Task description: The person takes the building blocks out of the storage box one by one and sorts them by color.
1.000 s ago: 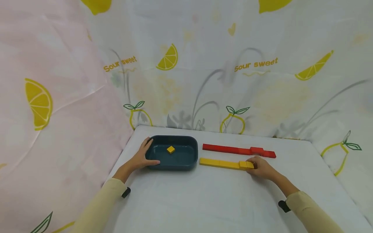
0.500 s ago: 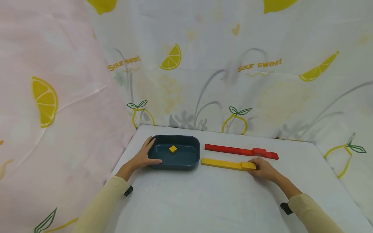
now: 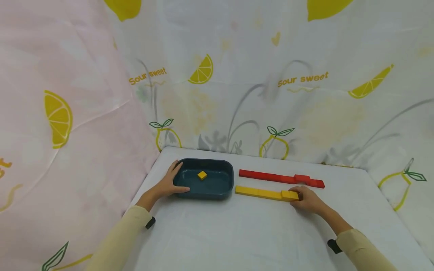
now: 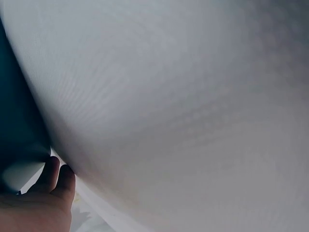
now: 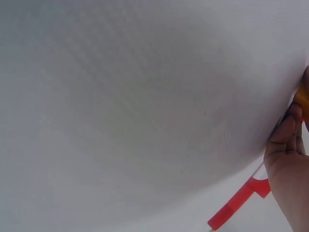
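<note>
A dark blue rectangular dish (image 3: 217,195) stands on the left of the white table, one small yellow block (image 3: 202,175) inside. My left hand (image 3: 167,184) holds the dish's left end, thumb along the near rim and fingers at the far left corner. To the right of the dish runs a row of yellow blocks (image 3: 259,193). At this row's right end, my right hand (image 3: 306,199) pinches a yellow block (image 3: 289,195) that sits higher than the rest; the fingertips are partly hidden. Red blocks (image 3: 264,175) form a similar row behind, one raised near its right end.
The white cloth-covered table (image 3: 230,233) extends in front of both hands. Behind it hangs a lemon-print curtain (image 3: 237,94), and a pinkish one (image 3: 84,150) is on the left. Both wrist views show mostly blurred white cloth.
The head view has shifted slightly. Both hands keep their places at the dish and at the yellow row's right end; the raised yellow block seems little changed.
</note>
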Action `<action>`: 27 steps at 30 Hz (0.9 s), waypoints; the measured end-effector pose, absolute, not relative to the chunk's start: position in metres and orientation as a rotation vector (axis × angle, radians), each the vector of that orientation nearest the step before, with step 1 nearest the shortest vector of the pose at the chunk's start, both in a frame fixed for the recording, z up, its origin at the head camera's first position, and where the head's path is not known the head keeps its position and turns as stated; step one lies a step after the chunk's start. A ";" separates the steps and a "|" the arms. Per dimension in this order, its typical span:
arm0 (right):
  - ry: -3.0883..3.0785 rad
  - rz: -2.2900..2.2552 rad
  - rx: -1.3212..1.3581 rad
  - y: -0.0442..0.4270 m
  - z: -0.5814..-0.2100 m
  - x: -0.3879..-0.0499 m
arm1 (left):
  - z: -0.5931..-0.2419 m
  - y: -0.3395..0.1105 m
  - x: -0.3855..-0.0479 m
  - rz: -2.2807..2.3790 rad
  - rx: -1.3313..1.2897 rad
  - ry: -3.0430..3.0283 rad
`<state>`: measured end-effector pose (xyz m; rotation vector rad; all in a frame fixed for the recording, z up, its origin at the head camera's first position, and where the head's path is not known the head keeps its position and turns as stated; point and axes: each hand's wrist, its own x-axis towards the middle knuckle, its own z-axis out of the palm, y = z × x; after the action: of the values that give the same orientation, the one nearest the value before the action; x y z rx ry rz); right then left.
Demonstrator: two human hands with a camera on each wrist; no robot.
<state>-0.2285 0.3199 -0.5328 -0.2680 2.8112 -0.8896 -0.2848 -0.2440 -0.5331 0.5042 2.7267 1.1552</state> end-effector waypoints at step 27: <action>2.839 -0.915 -0.499 0.290 -0.460 -0.233 | -0.532 -0.244 -0.283 1.144 0.470 2.699</action>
<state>-0.2333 0.2901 -0.4602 -0.4991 2.8391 -0.9148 -0.2831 -0.2436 -0.5319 0.4705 2.6986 1.1441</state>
